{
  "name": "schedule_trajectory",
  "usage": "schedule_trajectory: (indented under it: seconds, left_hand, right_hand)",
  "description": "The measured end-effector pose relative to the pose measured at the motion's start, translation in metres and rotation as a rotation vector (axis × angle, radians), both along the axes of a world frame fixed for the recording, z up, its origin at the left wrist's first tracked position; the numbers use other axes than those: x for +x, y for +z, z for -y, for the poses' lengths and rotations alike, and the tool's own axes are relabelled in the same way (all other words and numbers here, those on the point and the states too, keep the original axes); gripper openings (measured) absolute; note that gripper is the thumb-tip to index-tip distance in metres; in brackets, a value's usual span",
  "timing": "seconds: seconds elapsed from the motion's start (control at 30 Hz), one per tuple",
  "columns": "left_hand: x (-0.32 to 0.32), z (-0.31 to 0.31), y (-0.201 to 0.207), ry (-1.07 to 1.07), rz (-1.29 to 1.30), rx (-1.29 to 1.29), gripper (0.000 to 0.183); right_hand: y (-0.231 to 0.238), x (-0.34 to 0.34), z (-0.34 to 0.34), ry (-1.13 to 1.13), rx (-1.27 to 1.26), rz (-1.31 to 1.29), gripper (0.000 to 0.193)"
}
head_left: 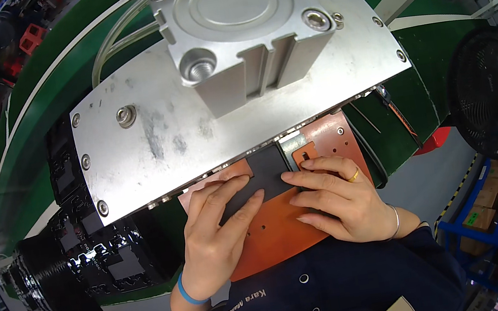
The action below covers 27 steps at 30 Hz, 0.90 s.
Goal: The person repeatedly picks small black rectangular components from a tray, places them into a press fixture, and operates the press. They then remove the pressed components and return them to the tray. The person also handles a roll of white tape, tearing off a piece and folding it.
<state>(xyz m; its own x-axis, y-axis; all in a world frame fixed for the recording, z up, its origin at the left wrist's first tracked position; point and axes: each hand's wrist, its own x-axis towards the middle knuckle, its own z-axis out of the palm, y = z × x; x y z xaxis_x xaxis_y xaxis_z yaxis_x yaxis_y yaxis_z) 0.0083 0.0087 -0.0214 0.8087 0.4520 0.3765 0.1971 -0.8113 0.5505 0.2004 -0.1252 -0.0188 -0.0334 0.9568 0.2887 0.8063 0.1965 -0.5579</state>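
Between my hands lies a flat dark grey rectangular piece (268,169), set on an orange plate (279,231) that juts toward me from under a metal press head. My left hand (216,227) rests on the left part of the grey piece, thumb and fingers apart. On the other side, my right hand (342,196) has its index fingertip at the grey piece's right edge. Its other fingers are spread over the orange plate, beside a small slotted orange block (305,155). The press head hides the far end of the grey piece.
Above the plate is the press's broad silver slab (139,142), topped by a large metal cylinder block (245,35). Glossy black trays (124,265) sit at left. A black fan (488,93) stands at right, near an orange-and-black cutter knife (399,114) on the green surface.
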Motion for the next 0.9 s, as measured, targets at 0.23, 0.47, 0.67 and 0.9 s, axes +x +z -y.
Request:
schedule_trajectory:
  seconds: [0.23,0.47,0.67,0.9]
  left_hand:
    - [0.0,0.0,0.002,0.013,-0.022,-0.024,0.038]
    - [0.001,0.0,0.003,0.014,-0.024,-0.039,0.04]
    - [0.001,0.0,0.004,0.017,-0.032,-0.039,0.039]
    - [0.0,0.001,0.004,0.024,-0.045,-0.038,0.042]
  right_hand:
    - [0.001,-0.001,-0.002,0.026,-0.055,0.102,0.028]
    - [0.001,-0.006,-0.001,-0.025,-0.068,0.192,0.03]
    - [0.001,-0.008,-0.001,-0.044,-0.046,0.23,0.024]
    - [0.0,-0.009,-0.002,-0.043,-0.031,0.229,0.023]
